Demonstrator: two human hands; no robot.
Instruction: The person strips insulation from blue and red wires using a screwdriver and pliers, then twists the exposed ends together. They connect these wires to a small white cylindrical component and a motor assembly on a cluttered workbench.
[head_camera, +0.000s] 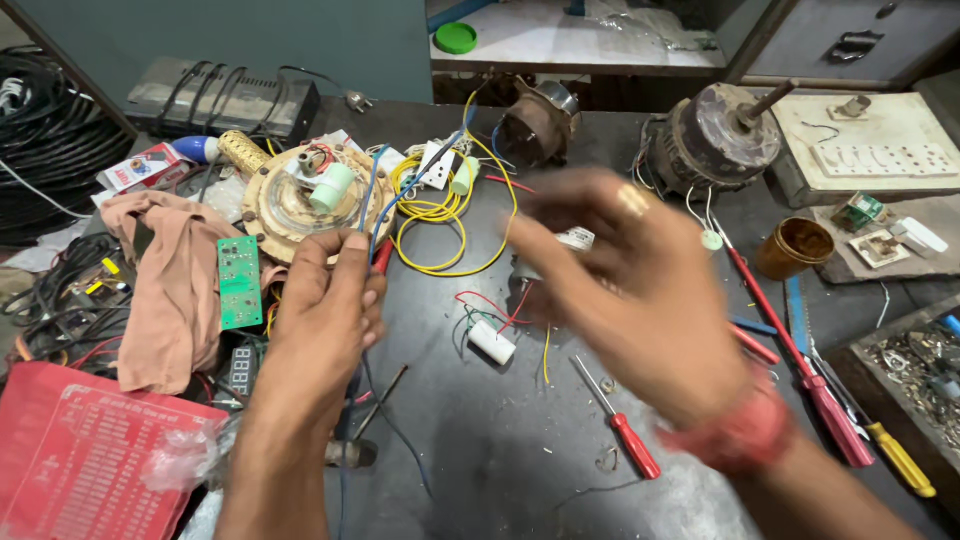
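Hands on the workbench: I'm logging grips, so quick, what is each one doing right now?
Left hand: closed, pinching a thin blue wire between its fingers.
Right hand: motion-blurred over the bench, fingers spread, holding nothing visible.

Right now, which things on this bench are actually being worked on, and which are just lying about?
In hand:
left hand pinching blue wire
right hand, blurred, nearby

Lying about:
yellow wire coil
green circuit board
red screwdriver
pink cloth
motor

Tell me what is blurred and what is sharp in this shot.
Head view: the right hand is smeared by motion blur; the left hand, pinching a blue wire, is fairly sharp; the red-handled screwdriver and green circuit board are crisp; soft glare on the dark tabletop.
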